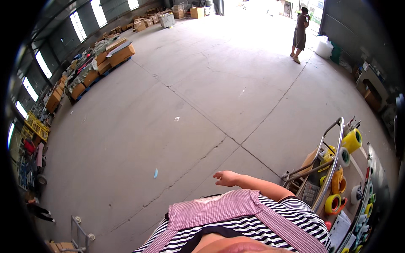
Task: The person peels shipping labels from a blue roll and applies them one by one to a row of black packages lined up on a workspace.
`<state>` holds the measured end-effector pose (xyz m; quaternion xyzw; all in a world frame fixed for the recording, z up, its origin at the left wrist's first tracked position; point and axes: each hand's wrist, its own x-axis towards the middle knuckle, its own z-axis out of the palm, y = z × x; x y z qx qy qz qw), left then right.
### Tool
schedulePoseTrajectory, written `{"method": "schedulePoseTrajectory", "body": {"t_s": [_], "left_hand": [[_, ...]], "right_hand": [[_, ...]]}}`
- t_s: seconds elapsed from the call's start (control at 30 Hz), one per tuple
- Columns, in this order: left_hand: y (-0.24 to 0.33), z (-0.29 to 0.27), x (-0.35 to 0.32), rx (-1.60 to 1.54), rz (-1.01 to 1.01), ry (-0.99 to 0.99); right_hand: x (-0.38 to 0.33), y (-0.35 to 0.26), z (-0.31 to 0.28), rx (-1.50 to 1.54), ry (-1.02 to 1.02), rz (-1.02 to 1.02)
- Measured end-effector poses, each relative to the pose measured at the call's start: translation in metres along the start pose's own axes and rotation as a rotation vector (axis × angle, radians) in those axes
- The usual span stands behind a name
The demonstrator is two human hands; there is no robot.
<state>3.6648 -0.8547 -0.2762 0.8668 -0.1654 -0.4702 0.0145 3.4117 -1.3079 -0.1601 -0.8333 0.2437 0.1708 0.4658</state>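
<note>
My right hand (226, 178) reaches out in front of my body over the concrete floor. Its fingers point left, loosely bent and a little apart, and nothing shows in them. My left hand is out of view. To the right of my arm stands a cart with a metal rail (336, 156). On its top lie a yellow tape roll (332, 204), an orange tape dispenser (338, 182), a large yellow roll (351, 141) and a sheet of paper (340, 230). A small light-blue scrap (155, 173) lies on the floor left of my hand.
A person (300, 36) stands near the bright doorway. Cardboard boxes on a pallet (120, 54) are at the far left. At the lower left are a wheeled trolley (79, 234) and part of another person (39, 211). A white bag (323, 47) stands by the right wall.
</note>
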Motion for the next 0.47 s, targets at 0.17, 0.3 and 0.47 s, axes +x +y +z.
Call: {"method": "schedulePoseTrajectory", "body": {"t_s": [0.17, 0.3, 0.47], "left_hand": [[0.112, -0.102, 0.112, 0.057, -0.109, -0.009], [0.246, -0.236, 0.230, 0.163, -0.037, 0.091], [0.556, -0.418, 0.407, 0.017, 0.494, 0.513]], "right_hand": [[0.058, 0.113, -0.096, 0.093, 0.231, 0.185], [0.033, 0.273, -0.112, 0.227, 0.450, 0.774], [-0.026, 0.299, -0.174, 0.277, 0.457, 1.385]]}}
